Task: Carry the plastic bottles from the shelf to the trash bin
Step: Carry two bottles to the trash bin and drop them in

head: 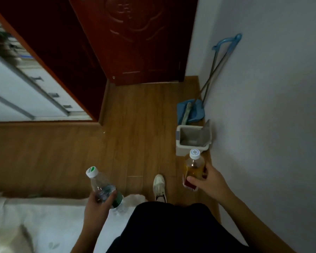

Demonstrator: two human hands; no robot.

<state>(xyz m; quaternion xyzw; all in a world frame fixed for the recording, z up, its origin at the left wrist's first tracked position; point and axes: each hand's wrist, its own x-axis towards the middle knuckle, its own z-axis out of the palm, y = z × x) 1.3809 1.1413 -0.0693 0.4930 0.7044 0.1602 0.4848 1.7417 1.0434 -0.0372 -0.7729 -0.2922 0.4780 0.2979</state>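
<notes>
Your right hand (207, 181) has its grip wrapped around the amber bottle (193, 170), cap up, just short of the trash bin (182, 143), which stands open against the wall (263, 106). Your left hand (98, 203) is closed on the clear water bottle (104, 189), held over the edge of the bed (44, 216). Step closer, bring the amber bottle squarely above the opening before you let go, and drop it low so it cannot bounce off the raised lid (205, 132). Then swing the left one across to the same spot
</notes>
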